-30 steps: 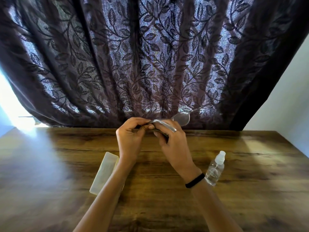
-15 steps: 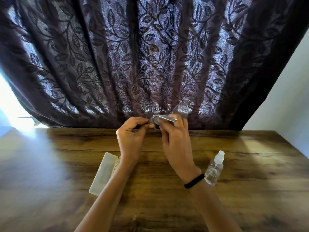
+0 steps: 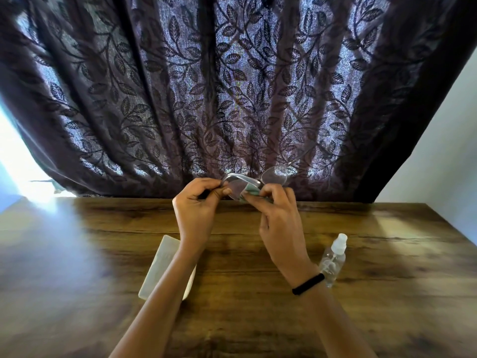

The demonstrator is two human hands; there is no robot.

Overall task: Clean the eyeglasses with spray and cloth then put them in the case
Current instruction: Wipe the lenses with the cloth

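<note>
Clear-framed eyeglasses (image 3: 275, 174) are held up above the far edge of the wooden table (image 3: 387, 293). My left hand (image 3: 197, 210) pinches the left end of the frame. My right hand (image 3: 280, 223) pinches a pale green cloth (image 3: 250, 192) against the left lens. The right lens sticks out past my right fingers. A pale translucent case (image 3: 161, 264) lies on the table under my left forearm. A small clear spray bottle (image 3: 333, 259) with a white cap lies just right of my right wrist.
A dark leaf-patterned curtain (image 3: 232, 86) hangs directly behind the table's far edge. Bright light enters at the far left. A white wall (image 3: 444, 156) stands at the right.
My right hand has shifted to the right along the frame, uncovering the left lens and showing the green cloth. The glasses have tilted slightly. My left hand has stayed in place.
</note>
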